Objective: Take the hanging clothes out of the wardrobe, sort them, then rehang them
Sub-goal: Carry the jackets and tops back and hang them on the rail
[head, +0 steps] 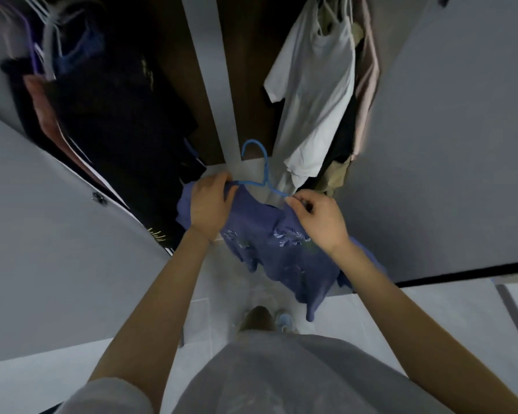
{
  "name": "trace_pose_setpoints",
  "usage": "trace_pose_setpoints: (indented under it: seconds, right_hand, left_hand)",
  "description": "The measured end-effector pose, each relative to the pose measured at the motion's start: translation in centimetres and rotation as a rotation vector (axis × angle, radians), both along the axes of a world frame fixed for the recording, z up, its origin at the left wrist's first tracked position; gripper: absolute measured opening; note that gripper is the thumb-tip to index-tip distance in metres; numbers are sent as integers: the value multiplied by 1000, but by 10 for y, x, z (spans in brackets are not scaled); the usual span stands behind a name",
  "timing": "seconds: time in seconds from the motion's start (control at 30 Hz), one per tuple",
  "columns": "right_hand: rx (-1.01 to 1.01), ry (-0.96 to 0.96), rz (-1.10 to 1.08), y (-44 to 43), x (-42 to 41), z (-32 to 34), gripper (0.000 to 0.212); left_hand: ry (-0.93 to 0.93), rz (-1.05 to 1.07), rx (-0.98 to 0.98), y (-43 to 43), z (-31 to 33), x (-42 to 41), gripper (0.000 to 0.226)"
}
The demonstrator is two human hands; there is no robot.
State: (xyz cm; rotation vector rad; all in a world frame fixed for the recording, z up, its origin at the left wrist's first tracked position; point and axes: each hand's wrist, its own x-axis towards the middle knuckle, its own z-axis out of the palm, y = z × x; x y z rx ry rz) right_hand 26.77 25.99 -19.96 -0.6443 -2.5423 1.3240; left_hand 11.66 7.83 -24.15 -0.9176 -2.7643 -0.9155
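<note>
Centre frame: left hand (209, 204) grips the blue T-shirt (277, 255) shoulder; right hand (317, 221) pinches fabric at the blue hanger (259, 168); garment judged light, limp; hold at shoulders.

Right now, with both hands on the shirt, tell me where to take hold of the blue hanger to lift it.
Grip the blue hanger at its bare neck, just under the hook, coming from above. That stem stands clear of the blue shirt, while fabric covers most of both arms, where the left hand and right hand already grip.
</note>
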Motion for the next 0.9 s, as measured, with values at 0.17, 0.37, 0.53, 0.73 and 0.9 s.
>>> trace_pose_setpoints:
  seconds: [0.17,0.37,0.53,0.73,0.9]
  right_hand:
    - [-1,-21,-28,-1,-51,4,29]
    - [-50,14,-119,-1,-114,7,35]
    - [-77,31,-213,-4,-164,19,36]
    - [-45,91,-302,1,-218,46,39]
    - [-39,176,-363,11,-256,75,38]
  left_hand:
    - [53,43,-32,5,3,-52,33]
    - [18,23,-69,15,13,-113,52]
    - [5,-14,-140,28,30,-160,56]
    - [39,-25,-226,45,47,-201,63]
    - [21,-42,-244,51,57,-222,68]
